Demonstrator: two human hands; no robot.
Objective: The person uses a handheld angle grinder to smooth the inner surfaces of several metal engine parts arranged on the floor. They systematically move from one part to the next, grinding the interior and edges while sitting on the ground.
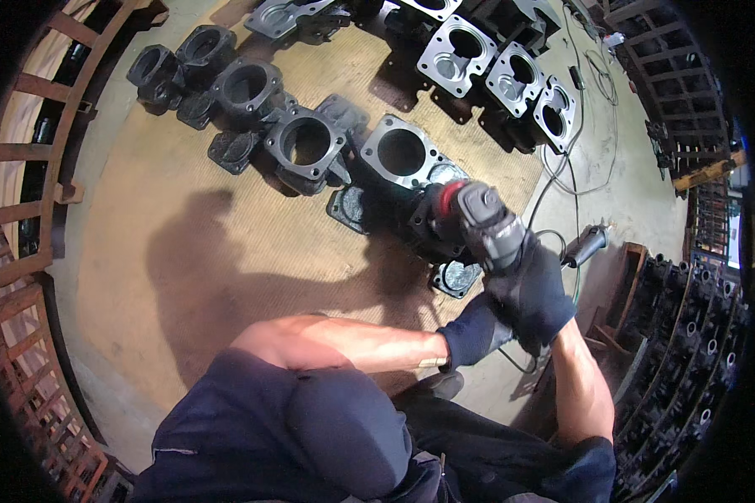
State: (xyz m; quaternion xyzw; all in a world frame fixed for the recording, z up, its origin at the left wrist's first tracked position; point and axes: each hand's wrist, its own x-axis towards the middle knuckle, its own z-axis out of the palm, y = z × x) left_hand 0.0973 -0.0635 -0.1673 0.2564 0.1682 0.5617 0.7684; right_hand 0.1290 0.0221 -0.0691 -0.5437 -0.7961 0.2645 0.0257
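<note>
Dusty concrete floor carries rows of cast metal housings. Both gloved hands are clamped on an angle grinder — right hand round its body, left hand just below it, bracing — so its head presses down on the dark housing just ahead. A side handle juts right. More housings crowd beyond the hands, and the cable trails past them.

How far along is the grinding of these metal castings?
Done, it seems: the castings with bright faces at the top right. In hand: both gloved hands, left hand and right hand, hold the grinder on a casting with a shiny rim. Left: the dark castings at the top left look untouched.
</note>
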